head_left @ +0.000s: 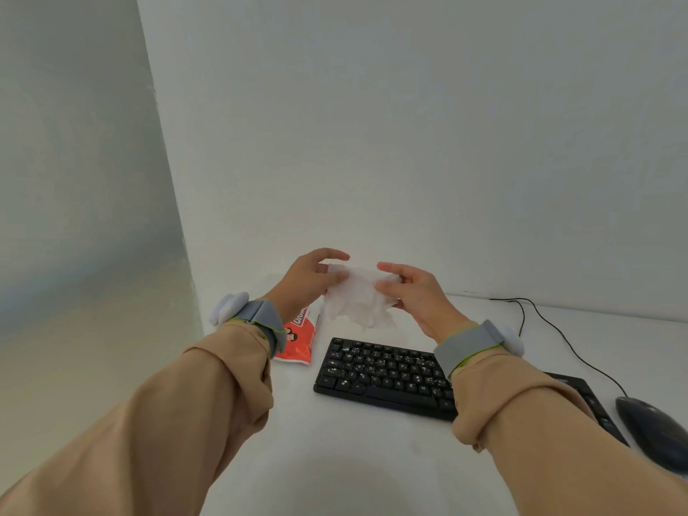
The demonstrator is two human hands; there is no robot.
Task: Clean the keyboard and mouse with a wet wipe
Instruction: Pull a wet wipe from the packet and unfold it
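Nearest, by the tabletop's (353, 459) right edge, lies the mouse (651, 430). The keyboard (379, 374) sits left of it, long axis running left to right (keys speckled white). Beyond, toward the left, lies an orange packet (298, 340). Farthest, the left hand (309, 281) and right hand (413, 292) each pinch a side of the wet wipe (357, 299), held above and just past the keyboard; the right hand is nearer the mouse.

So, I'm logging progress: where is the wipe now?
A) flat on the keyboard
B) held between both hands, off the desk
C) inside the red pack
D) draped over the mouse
B: the left hand and right hand both pinch the wipe in the air.
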